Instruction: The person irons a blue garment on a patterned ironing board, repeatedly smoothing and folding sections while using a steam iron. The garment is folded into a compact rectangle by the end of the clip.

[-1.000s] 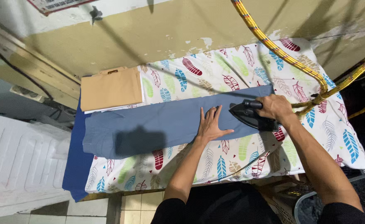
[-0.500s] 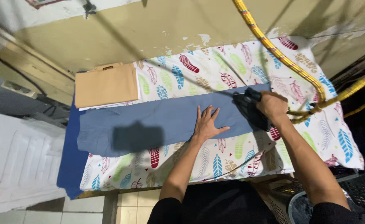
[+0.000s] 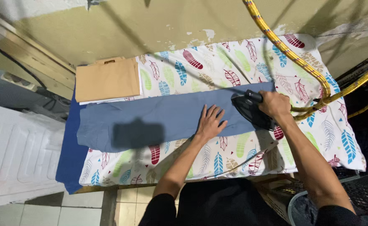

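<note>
A blue garment lies stretched across a board covered with a white leaf-patterned cloth. My left hand presses flat on the blue fabric, fingers spread. My right hand grips the handle of a black clothes iron, which rests on the right end of the garment. The iron's yellow braided cord runs up and away over the board's right side.
A folded tan garment lies at the board's far left corner on a thin white piece. Dark blue cloth hangs off the left end. A yellowish wall is behind, a white panel at left, a mesh basket at lower right.
The iron and my right hand have shifted slightly left along the blue garment. My left hand stays flat on the fabric. The view has drifted a little.
</note>
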